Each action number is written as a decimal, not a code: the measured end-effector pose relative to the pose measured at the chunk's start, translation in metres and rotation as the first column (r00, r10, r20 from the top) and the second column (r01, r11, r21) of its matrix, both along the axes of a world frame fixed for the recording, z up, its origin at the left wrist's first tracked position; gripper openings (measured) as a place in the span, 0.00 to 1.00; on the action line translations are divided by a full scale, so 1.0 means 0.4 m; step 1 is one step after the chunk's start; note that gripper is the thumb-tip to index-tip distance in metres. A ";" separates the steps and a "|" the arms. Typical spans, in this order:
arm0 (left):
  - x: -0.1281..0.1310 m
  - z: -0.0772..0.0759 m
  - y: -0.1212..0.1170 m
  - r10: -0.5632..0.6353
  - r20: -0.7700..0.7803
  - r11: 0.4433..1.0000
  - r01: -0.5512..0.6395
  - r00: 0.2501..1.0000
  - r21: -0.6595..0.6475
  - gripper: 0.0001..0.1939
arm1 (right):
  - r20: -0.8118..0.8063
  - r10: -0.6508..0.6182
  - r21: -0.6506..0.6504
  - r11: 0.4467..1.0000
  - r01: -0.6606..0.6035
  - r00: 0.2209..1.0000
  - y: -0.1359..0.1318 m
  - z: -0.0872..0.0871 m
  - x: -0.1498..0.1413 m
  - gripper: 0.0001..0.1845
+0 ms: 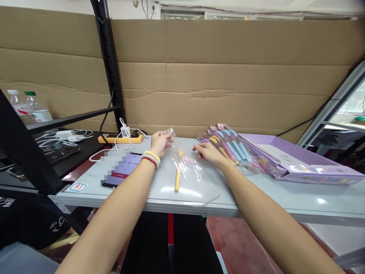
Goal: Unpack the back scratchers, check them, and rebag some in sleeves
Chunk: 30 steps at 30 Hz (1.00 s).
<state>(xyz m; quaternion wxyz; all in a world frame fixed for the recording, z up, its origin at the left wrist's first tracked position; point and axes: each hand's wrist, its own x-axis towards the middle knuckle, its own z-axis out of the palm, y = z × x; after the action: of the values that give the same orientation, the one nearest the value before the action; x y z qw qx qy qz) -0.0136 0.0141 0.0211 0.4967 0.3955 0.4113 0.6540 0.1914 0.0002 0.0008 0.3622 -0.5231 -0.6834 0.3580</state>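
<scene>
**While the left hand (160,144) grips clear film (171,133), a yellow stick (177,180) lies between the hands**

With the yellow stick's middle taken as the clock's center, the left hand sits at 11 o'clock and the right hand (210,153) at 2 o'clock, both apart from it. The stick lies on the tabletop (270,194), its crown-like tip pointing to 12 and its plain end to 6. Beside its upper part, toward 1 o'clock, is a small pink piece (188,160).

Clear film and glare blur the stick's middle, and the pink piece is too indistinct to identify. Where the film ends is hard to trace. Pixel blocks mask part of the phone (125,167) at 9 o'clock, and its right edge runs behind the left wrist. The right hand and wrist overlap the near left side of the wrapped sticks (232,146) at 2 o'clock, whose far ends are lost in crinkled wrapping.

The left hand is closed, pinching crumpled film in its fingers. The right hand is loosely curled, palm down, with thumb and index finger close together just beside the wrapped sticks; whether it pinches any film, I cannot tell.

At 3 o'clock, past the wrapped sticks, a purple box (316,175) stands open on the tabletop. Toward 10 o'clock, a yellow power strip (119,139) rests near the cardboard (216,76), with a white plug (125,131) in it.
</scene>
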 end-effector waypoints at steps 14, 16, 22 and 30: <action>0.030 -0.033 -0.004 0.127 -0.649 0.988 -0.038 0.750 0.149 0.14 | -0.299 -0.049 0.059 0.996 0.069 0.953 0.019 -0.002 0.024 0.16; 0.024 -0.034 -0.012 0.069 -0.857 0.996 0.016 0.511 0.090 0.13 | -0.130 -0.198 0.113 0.971 0.213 0.972 0.035 -0.012 0.042 0.16; 0.037 -0.034 -0.036 -0.143 -0.958 0.987 0.109 0.248 -0.119 0.15 | 0.222 -0.366 0.323 0.902 0.286 0.904 0.038 -0.016 0.054 0.15; 0.015 -0.047 -0.012 -0.008 -0.970 0.995 -0.096 0.243 -0.032 0.06 | 0.253 -0.446 0.448 0.840 0.305 0.858 0.042 -0.017 0.062 0.15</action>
<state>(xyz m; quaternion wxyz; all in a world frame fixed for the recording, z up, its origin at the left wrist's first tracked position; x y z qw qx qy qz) -0.0076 0.0093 0.0025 0.1365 0.6810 0.6676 0.2683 0.2161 0.0171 -0.0059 0.3969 -0.6200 -0.6758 0.0362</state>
